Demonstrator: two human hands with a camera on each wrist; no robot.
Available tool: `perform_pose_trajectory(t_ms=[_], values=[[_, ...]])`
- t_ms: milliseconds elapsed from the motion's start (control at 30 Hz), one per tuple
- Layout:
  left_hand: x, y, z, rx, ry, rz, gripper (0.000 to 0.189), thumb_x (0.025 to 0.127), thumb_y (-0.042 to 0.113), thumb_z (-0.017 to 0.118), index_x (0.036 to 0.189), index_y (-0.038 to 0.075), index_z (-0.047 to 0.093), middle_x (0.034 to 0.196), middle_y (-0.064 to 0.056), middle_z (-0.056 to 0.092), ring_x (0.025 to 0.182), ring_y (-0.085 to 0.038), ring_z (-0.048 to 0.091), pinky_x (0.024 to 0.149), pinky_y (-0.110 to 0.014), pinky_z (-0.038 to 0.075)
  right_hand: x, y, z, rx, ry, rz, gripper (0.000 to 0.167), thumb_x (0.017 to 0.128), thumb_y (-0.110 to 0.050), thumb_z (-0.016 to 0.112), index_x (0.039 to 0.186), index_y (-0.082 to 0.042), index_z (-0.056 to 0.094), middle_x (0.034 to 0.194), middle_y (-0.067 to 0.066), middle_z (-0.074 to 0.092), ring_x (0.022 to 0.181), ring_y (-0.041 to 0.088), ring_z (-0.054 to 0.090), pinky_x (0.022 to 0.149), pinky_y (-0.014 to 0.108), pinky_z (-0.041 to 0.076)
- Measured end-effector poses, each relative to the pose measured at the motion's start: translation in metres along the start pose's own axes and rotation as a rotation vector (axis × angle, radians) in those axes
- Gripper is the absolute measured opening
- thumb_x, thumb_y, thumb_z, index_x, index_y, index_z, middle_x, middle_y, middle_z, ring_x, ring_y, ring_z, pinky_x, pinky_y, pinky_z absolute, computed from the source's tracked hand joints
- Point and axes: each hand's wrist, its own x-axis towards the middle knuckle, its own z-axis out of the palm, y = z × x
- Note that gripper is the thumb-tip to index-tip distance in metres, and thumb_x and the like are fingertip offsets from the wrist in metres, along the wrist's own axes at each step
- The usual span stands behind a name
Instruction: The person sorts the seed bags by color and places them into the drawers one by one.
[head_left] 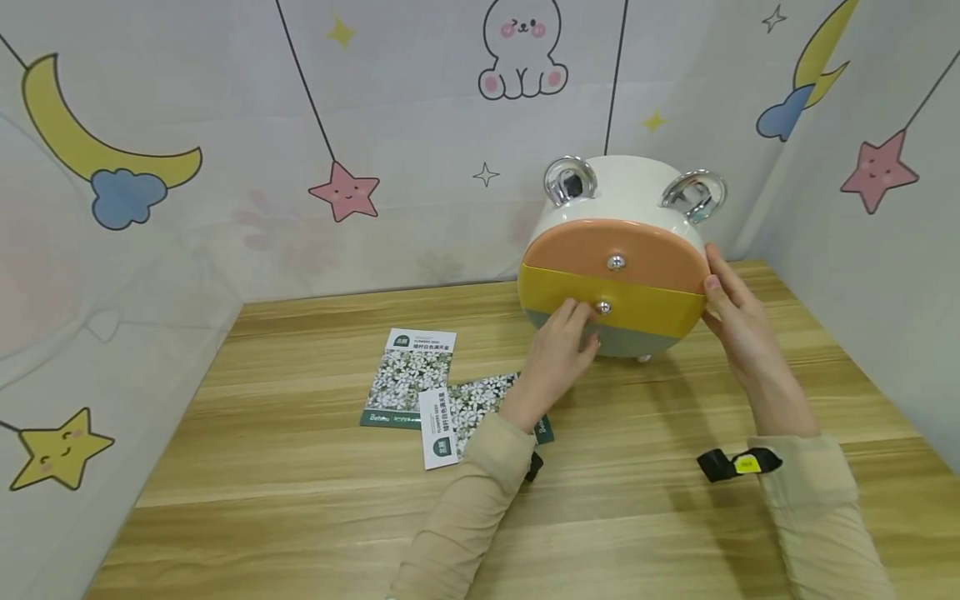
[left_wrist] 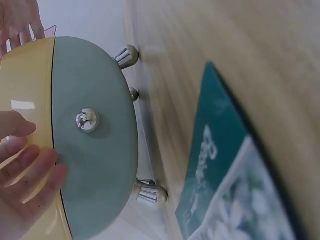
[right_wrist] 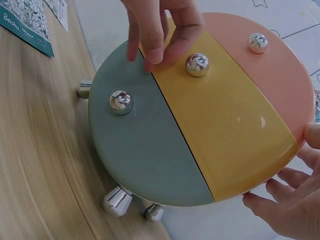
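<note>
A round white drawer cabinet with silver ear-like loops stands toward the back of the table. Its front has an orange drawer, a yellow drawer and a grey-green drawer, each with a round silver knob. My left hand is at the yellow drawer, its loosely bent fingers beside the middle knob and not around it. At the cabinet's right side, my right hand rests its fairly straight fingers along the wall, thumb at the front edge.
Two flower seed packets lie left of the cabinet: one farther back, the other partly under my left forearm. Short silver feet lift the cabinet off the wooden table. A patterned white cloth hangs behind.
</note>
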Motion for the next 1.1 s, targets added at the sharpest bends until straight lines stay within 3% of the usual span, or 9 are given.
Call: perform_pose_trajectory(t_ms=[233,367,633,867,1100], values=[[-0.007,0.000,0.006,0.036,0.005,-0.083,0.017,0.088,0.017,0.067,0.103,0.012,0.061,0.095,0.001,0.059,0.078,-0.012,0.058,0.058,-0.016,0.044,0.001,0.001,-0.001,0.000,-0.004,-0.006,0.059,0.099,-0.038,0.042,0.152,-0.035,0.017,0.163,-0.013,0.003,0.152,0.016,0.002,0.117,0.059,-0.006],[-0.009,0.004,0.010,0.046,0.012,-0.165,0.016,0.087,0.017,0.069,0.100,0.011,0.063,0.093,-0.001,0.062,0.073,-0.015,0.059,0.058,-0.021,0.045,0.001,0.001,-0.001,0.001,-0.008,-0.008,0.059,0.099,-0.038,0.042,0.153,-0.035,0.017,0.163,-0.013,0.004,0.152,0.016,0.001,0.118,0.059,-0.006],[-0.011,0.009,0.018,-0.058,0.014,-0.343,0.018,0.083,0.017,0.072,0.097,0.009,0.064,0.089,-0.004,0.069,0.073,-0.017,0.065,0.059,-0.026,0.050,0.001,0.000,0.000,0.001,-0.011,-0.004,0.060,0.099,-0.037,0.042,0.153,-0.035,0.017,0.163,-0.013,0.004,0.152,0.016,0.001,0.118,0.059,-0.005],[-0.008,0.010,0.023,-0.030,0.014,-0.391,0.013,0.084,0.021,0.071,0.090,0.011,0.065,0.075,-0.001,0.069,0.060,-0.016,0.062,0.050,-0.024,0.043,0.000,-0.001,0.001,0.014,-0.002,-0.003,0.059,0.099,-0.037,0.043,0.152,-0.035,0.018,0.163,-0.013,0.005,0.151,0.015,0.002,0.118,0.057,-0.005],[-0.003,0.014,0.027,0.063,-0.015,-0.446,0.019,0.085,0.029,0.071,0.076,0.014,0.065,0.064,0.000,0.067,0.054,-0.017,0.061,0.042,-0.025,0.036,0.000,0.000,0.000,0.018,-0.003,-0.001,0.059,0.098,-0.037,0.043,0.152,-0.035,0.018,0.163,-0.013,0.005,0.151,0.014,0.003,0.118,0.057,-0.006]])
